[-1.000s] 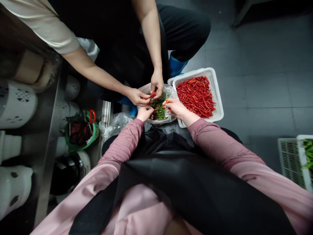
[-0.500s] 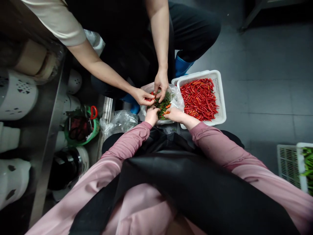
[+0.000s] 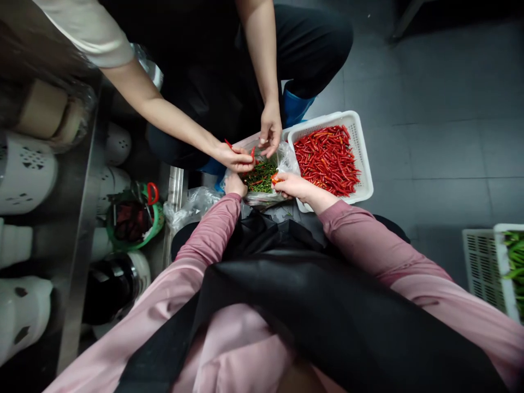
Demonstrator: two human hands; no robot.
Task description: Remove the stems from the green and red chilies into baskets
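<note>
A clear plastic bag (image 3: 289, 158) holds a mass of green stems and red chilies (image 3: 260, 177). My right hand (image 3: 292, 185) is closed at the bag's right side, with orange-red chilies (image 3: 275, 178) pinched in its fingertips. At the left edge of the bag is my left hand (image 3: 236, 185), its back toward me and its fingers mostly hidden. Just above it, a co-worker's hand (image 3: 235, 157) grips a few red chilies (image 3: 252, 153). The co-worker's other hand (image 3: 270, 131) hangs over the bag with fingers apart.
A white plastic basket (image 3: 365, 164) full of red chilies (image 3: 327, 161) stands right of the bag. Crumpled plastic (image 3: 190, 207) lies to the left, beside a metal shelf with white pots (image 3: 27, 172) and a green basket (image 3: 158, 221). Another basket (image 3: 501, 267) with green peppers is far right.
My left hand has moved left to the bag's edge, while my right hand stays near its right side. The co-worker's hands have drawn apart, one lifting red chilies away from the stems.
</note>
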